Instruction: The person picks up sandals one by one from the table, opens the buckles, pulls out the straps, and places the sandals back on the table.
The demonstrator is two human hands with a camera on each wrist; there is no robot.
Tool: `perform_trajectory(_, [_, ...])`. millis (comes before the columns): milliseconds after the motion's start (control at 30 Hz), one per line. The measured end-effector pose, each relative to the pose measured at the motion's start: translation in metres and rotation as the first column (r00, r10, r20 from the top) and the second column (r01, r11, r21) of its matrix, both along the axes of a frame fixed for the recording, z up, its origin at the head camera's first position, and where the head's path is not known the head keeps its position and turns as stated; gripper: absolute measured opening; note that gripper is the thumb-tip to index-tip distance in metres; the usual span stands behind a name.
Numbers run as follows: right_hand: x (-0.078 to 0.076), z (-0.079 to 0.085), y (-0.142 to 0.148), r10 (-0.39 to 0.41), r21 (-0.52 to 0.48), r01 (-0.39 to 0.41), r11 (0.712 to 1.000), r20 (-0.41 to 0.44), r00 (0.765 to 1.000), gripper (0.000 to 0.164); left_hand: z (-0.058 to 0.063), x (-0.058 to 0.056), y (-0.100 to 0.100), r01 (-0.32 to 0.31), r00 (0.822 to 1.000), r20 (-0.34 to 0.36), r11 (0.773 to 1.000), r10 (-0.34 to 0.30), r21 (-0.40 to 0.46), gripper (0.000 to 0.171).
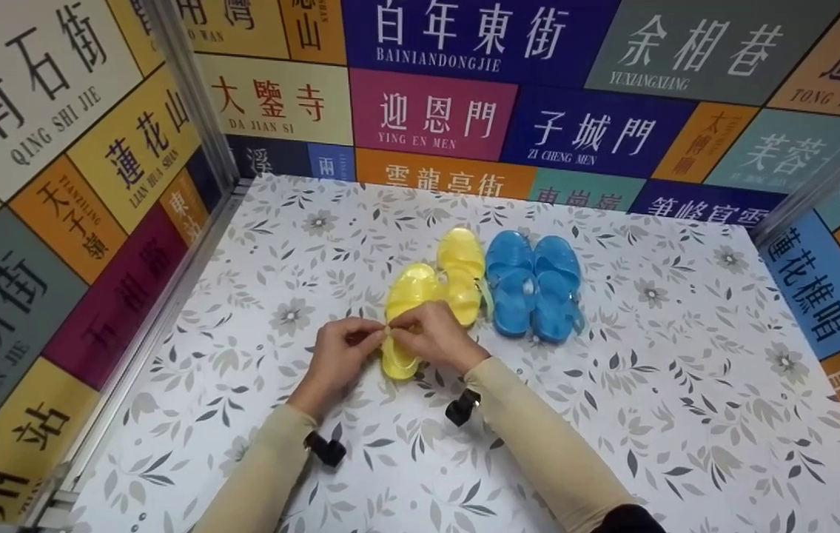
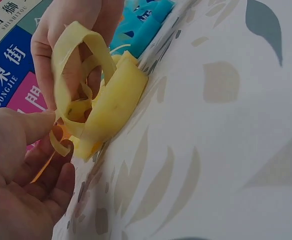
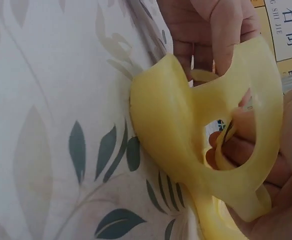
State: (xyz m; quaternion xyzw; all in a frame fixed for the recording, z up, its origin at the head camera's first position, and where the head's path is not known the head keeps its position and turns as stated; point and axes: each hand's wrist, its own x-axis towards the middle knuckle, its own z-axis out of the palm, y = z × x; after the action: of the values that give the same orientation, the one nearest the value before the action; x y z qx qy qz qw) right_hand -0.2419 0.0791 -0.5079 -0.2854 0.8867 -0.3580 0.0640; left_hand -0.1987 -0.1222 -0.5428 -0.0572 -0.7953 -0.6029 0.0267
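A yellow jelly sandal (image 1: 411, 283) lies on the patterned surface, its heel towards me. At its left side my left hand (image 1: 338, 359) pinches the thin ankle strap (image 2: 60, 146) between thumb and fingers. From the right, my right hand (image 1: 440, 337) reaches over the sandal and pinches the strap near its fastening, the fingertips of both hands meeting there. In the right wrist view the heel loop (image 3: 268, 115) stands up in front of the right hand's fingers. How the fastening sits is mostly hidden by the fingers.
A second yellow sandal (image 1: 460, 252) lies just right of the first. Beyond it stand two blue sandals (image 1: 510, 252) side by side. The white leaf-patterned tabletop (image 1: 656, 414) is bordered by panels of colourful street-name signs (image 1: 434, 111).
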Motion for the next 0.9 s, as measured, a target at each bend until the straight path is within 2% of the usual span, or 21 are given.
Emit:
perform_trajectory(200, [-0.0015,-0.0012,0.0026,0.051,-0.01,-0.051,0.999,0.016,0.999,0.019,-0.0011,0.0006,-0.0009,-0.003,0.999,-0.043,1.0,0.003,-0.01,0.011])
perform_trajectory(500, [-0.0015,-0.0014,0.0061,0.058,-0.006,-0.058,0.998,0.035,0.998,0.021,-0.002,-0.0012,0.0028,0.004,0.998,-0.062,1.0,-0.004,0.004,0.011])
perform_trajectory(733, [0.0003,-0.0079,0.0058,0.093,-0.048,-0.097,0.994,-0.067,0.993,0.02,0.0016,-0.0021,0.0034,0.009,0.992,-0.122,1.0,-0.012,-0.025,0.009])
perform_trajectory(900, [0.0013,-0.0083,0.0048,0.085,-0.076,-0.09,0.993,-0.072,0.994,0.02,0.0066,-0.004,0.0034,0.022,0.986,-0.165,0.998,-0.033,-0.066,0.008])
